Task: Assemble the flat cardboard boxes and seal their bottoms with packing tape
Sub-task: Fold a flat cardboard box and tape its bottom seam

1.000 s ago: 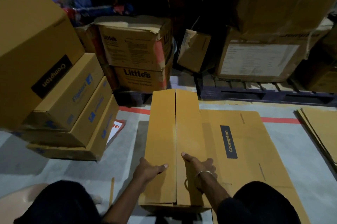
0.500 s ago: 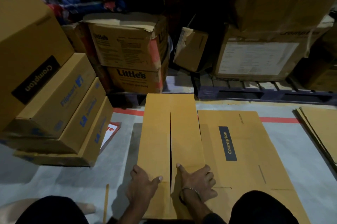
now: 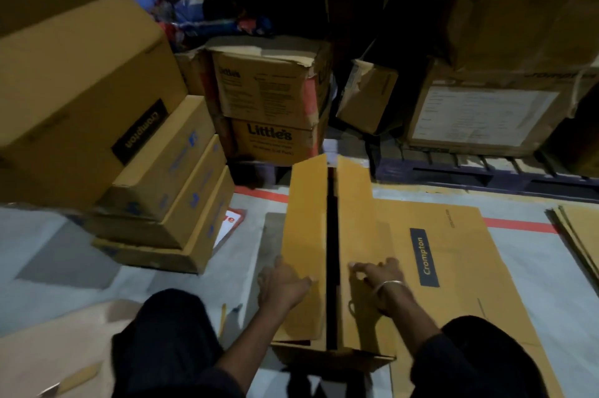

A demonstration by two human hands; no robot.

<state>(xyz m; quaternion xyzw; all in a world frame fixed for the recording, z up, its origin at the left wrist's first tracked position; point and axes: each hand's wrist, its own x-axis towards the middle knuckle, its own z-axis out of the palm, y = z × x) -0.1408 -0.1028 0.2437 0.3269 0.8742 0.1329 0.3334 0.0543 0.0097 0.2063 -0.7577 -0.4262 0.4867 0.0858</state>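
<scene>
the erected box point(image 3: 327, 255) stands bottom-up on the floor in front of the person's knees, resting partly on the flat crompton sheet point(image 3: 453, 268) that spreads out to its right. half a second back its two long flaps met in a thin line; now a dark slot gapes between them along the box's whole length. the left hand point(image 3: 283, 284) lies on the left flap with the thumb reaching toward the slot, fingers hooked over the outer edge. the right hand point(image 3: 379, 277) rests on the right flap, fingers loosely bent, gripping nothing. i'd judge the seam must be pressed shut again before taping; no tape is in sight.
</scene>
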